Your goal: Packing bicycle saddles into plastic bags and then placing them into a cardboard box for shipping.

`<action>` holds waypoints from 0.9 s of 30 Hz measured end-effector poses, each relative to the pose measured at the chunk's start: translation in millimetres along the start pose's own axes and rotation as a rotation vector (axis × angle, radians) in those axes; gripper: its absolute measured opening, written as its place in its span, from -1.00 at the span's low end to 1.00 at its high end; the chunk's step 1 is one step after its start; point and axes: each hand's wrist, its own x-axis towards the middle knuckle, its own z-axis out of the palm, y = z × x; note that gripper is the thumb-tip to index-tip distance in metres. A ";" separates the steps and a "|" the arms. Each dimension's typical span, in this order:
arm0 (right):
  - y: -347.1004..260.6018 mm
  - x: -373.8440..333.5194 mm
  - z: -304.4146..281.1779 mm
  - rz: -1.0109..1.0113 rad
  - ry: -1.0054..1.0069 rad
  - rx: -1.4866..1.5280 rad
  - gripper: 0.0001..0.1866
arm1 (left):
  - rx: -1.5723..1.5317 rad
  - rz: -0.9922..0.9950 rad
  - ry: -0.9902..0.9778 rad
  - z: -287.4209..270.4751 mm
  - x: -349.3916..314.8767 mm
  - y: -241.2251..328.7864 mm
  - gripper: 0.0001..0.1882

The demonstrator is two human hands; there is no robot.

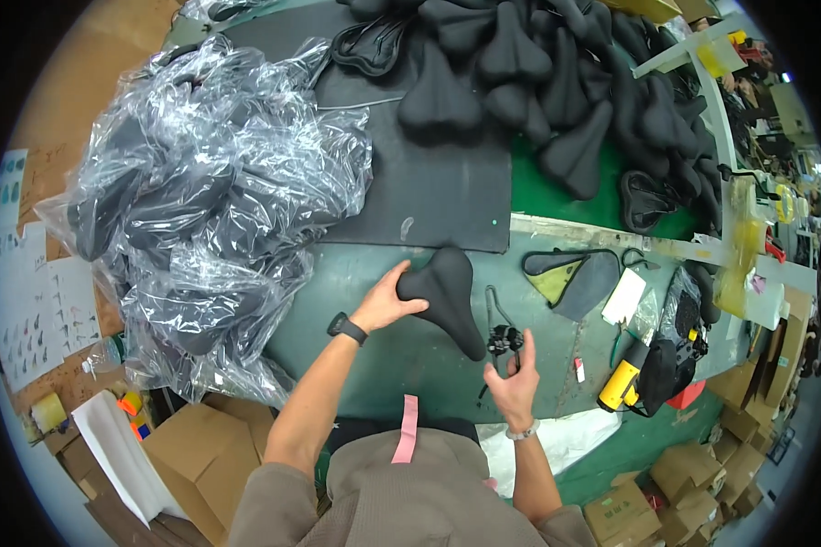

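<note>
A black bicycle saddle (445, 294) lies at the middle of the green worktable, its narrow nose pointing toward me and to the right. My left hand (388, 299) grips its wide rear from the left side, thumb on top, with the other fingers partly hidden behind the edge. Just right of the nose, a black saddle clamp with bent metal rails (504, 341) is held by my right hand (517, 383), between thumb and fingers. The clamp and the saddle are separate pieces.
Saddles in clear plastic bags (219, 201) are heaped at left. Many bare black saddles (515, 55) pile up at the back, beside a dark mat (420, 196). On the right lie a grey-and-olive saddle-shaped piece (575, 281), a white card (624, 296) and a yellow-and-black tool (621, 376).
</note>
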 end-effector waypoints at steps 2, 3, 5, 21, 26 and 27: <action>10.0 -7.5 11.2 -0.082 0.029 -0.097 -0.07 | 0.040 -0.019 0.136 17.3 -1.8 2.2 -0.05; 11.8 -11.8 15.1 -0.190 0.021 -0.189 -0.06 | -0.026 -0.090 0.165 20.4 -1.7 2.8 -0.11; 12.7 -16.1 17.8 -0.346 -0.006 -0.311 -0.05 | -0.190 -0.154 0.193 21.6 -0.6 1.4 -0.27; 183.4 10.8 -18.7 -0.107 0.288 -0.344 -0.39 | 0.536 0.349 0.122 22.3 18.3 60.8 -0.37; 264.1 16.6 -81.4 0.042 0.520 -0.676 -0.39 | 0.538 0.339 -0.077 41.5 52.8 68.6 -0.57; 275.3 16.1 -91.3 0.049 0.475 -0.681 -0.37 | 0.559 0.342 -0.090 44.0 52.6 73.8 -0.62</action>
